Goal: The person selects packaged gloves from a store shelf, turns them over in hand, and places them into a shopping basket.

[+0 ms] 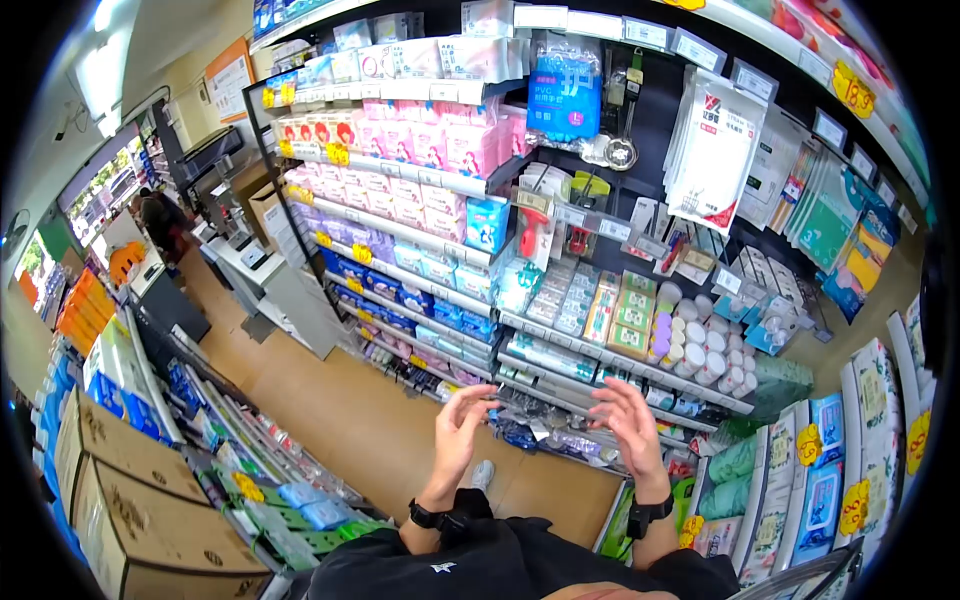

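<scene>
Both hands are raised in front of my body, palms facing each other and well apart. My left hand (464, 430) has its fingers bent and spread, with nothing in it. Across from it, my right hand (628, 425) is also empty, its fingers loosely curved and apart. Each wrist wears a black band. Neither hand touches the shelves. Beyond them, nearest to my right hand, a shelf edge (640, 365) bears small boxes (632, 315) and white round containers (712, 355). Pink packs (430, 145) fill shelves farther left.
Cardboard boxes (150, 520) stand at the lower left beside low shelving. A brown floor aisle (300, 400) runs toward a white counter (262, 275) and a distant person (160, 220). Hanging goods (715, 150) project at the upper right; packed shelves (820, 480) stand at the lower right.
</scene>
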The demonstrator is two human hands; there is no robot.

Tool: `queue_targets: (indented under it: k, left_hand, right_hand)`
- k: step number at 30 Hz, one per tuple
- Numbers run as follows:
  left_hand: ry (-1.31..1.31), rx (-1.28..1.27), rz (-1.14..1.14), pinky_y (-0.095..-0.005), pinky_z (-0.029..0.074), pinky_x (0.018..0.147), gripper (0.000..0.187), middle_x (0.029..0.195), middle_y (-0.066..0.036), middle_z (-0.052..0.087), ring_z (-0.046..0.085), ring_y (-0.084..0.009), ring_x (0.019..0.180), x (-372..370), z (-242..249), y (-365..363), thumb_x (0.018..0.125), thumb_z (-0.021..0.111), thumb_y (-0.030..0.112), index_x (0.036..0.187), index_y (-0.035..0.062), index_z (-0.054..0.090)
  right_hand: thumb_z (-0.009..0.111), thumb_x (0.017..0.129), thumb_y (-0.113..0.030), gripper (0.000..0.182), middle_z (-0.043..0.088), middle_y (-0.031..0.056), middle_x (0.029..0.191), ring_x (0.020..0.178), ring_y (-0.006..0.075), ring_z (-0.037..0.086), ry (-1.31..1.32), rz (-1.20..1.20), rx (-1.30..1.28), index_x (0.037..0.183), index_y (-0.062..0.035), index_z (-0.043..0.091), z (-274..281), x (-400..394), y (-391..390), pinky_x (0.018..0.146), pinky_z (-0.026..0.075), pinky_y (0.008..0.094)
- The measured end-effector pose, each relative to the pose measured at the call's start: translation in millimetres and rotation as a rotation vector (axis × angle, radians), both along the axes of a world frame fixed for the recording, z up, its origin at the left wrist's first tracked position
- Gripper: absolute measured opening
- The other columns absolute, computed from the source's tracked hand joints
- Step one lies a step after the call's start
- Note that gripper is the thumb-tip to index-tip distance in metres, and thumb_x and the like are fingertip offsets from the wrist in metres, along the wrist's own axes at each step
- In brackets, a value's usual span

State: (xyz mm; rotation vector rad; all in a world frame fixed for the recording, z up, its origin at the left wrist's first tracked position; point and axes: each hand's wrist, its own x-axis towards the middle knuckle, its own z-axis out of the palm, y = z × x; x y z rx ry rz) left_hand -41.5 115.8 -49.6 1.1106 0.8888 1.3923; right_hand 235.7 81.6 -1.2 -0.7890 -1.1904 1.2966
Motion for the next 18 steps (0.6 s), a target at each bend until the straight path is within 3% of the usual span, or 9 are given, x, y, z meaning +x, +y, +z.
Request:
queue_targets:
  k: [8,16,18]
  left_hand:
    - [-0.011,0.376,-0.105,-0.0325,0.046,0.099,0.032,0.126,-0.012,0.061,0.060,-0.0203,0.115,4.4,108.8,174.2,0.099,0.057,0.009,0.128,-0.0008,0.052]
    - [0.068,0.558,-0.048,-0.0367,0.046,0.101,0.046,0.133,-0.018,0.055,0.055,-0.0289,0.125,45.2,142.8,337.5,0.093,0.062,0.012,0.133,-0.0011,0.046]
    - [0.081,0.567,-0.042,-0.0381,0.045,0.103,0.049,0.134,-0.020,0.055,0.054,-0.0309,0.126,52.2,149.6,364.2,0.092,0.063,0.013,0.134,-0.0021,0.045]
  right_hand:
    - [0.059,0.093,-0.012,0.056,0.049,0.0158,0.141,0.133,0.0261,0.046,-0.107,-0.207,0.276,0.145,-0.0019,0.039,60.7,-10.5,149.6,0.105,0.042,0.0402]
    - [0.059,0.095,-0.011,0.055,0.047,0.0175,0.144,0.134,0.0270,0.046,-0.149,-0.289,0.390,0.145,-0.0008,0.039,107.7,-14.8,244.7,0.105,0.042,0.0387]
    - [0.058,0.095,-0.010,0.053,0.047,0.0178,0.144,0.134,0.0272,0.046,-0.280,-0.371,0.449,0.144,-0.0004,0.040,121.4,-13.7,263.5,0.107,0.041,0.0391]
